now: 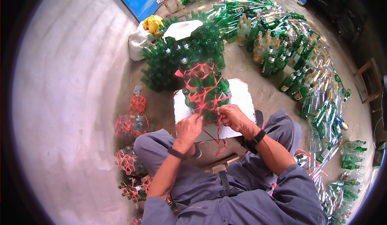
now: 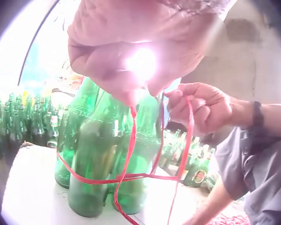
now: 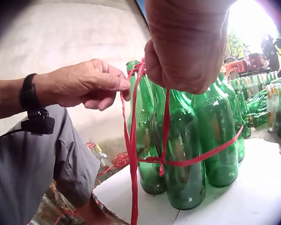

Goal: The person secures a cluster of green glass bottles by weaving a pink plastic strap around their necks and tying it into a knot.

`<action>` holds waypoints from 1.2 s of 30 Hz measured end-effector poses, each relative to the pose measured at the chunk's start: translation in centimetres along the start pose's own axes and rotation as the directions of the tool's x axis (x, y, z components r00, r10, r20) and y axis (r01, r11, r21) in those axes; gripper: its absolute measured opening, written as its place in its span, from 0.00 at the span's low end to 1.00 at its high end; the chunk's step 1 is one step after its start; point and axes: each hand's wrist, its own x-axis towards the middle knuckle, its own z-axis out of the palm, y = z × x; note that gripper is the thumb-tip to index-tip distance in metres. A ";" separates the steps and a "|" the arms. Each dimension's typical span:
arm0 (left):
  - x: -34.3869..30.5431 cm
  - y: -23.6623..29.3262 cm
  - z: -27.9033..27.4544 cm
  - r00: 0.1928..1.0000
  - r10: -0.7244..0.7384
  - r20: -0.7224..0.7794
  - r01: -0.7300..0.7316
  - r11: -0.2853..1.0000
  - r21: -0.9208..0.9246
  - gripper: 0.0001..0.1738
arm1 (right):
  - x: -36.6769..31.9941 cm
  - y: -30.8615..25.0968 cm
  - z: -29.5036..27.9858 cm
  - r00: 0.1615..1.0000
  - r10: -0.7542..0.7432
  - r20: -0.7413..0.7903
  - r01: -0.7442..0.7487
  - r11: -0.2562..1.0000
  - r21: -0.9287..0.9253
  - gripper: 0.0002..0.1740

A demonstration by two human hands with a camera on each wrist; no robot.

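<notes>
A bundle of green glass bottles (image 1: 206,82) stands upright on a white board (image 1: 244,100), in front of the seated person. Red plastic twine (image 3: 196,161) runs round the bottles' sides and criss-crosses between their necks. My left hand (image 1: 188,130) pinches a strand of the twine (image 2: 130,150) between thumb and fingertip, at the bundle's near side. A short way to the right, my right hand (image 1: 235,117) grips another strand (image 2: 189,126) in curled fingers. Loose twine ends hang below both hands. In the right wrist view, the back of the right hand (image 3: 185,51) hides some bottle necks.
Many green bottles (image 1: 157,64) stand behind the board, with a white sheet (image 1: 182,29) on top. More bottles (image 1: 314,96) stand and lie along the right. Twine-tied bundles (image 1: 127,160) line the wall (image 1: 72,96) at left. A wooden frame (image 1: 369,80) stands far right.
</notes>
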 end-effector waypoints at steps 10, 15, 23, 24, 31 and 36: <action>-5.9 -3.1 2.5 0.653 0.199 0.731 -0.319 0.947 0.027 0.15 | -0.4 -0.2 0.2 1.000 -0.007 0.029 0.007 1.000 0.009 0.09; -4.2 1.9 -1.0 0.627 0.299 0.719 -0.424 0.906 -0.007 0.12 | -1.3 -1.2 0.6 0.998 -0.056 0.025 0.057 0.998 -0.021 0.10; 5.4 7.1 -3.5 0.832 0.507 -0.226 -0.524 0.851 -0.020 0.09 | -1.7 -2.8 0.3 0.990 -0.143 -0.015 0.141 0.984 -0.107 0.12; 6.1 6.0 -2.1 0.853 0.503 -0.141 -0.515 0.855 -0.063 0.08 | -2.0 -3.0 0.3 0.988 -0.152 0.007 0.152 0.983 -0.108 0.12; 6.6 4.8 0.7 0.910 0.410 -0.066 -0.415 0.897 -0.152 0.05 | -2.8 -3.8 0.2 0.986 -0.165 0.031 0.167 0.978 -0.126 0.13; 6.8 4.7 0.3 0.931 0.355 -0.083 -0.364 0.898 -0.247 0.06 | -3.4 -4.8 -0.5 0.962 -0.270 0.049 0.263 0.855 -0.446 0.16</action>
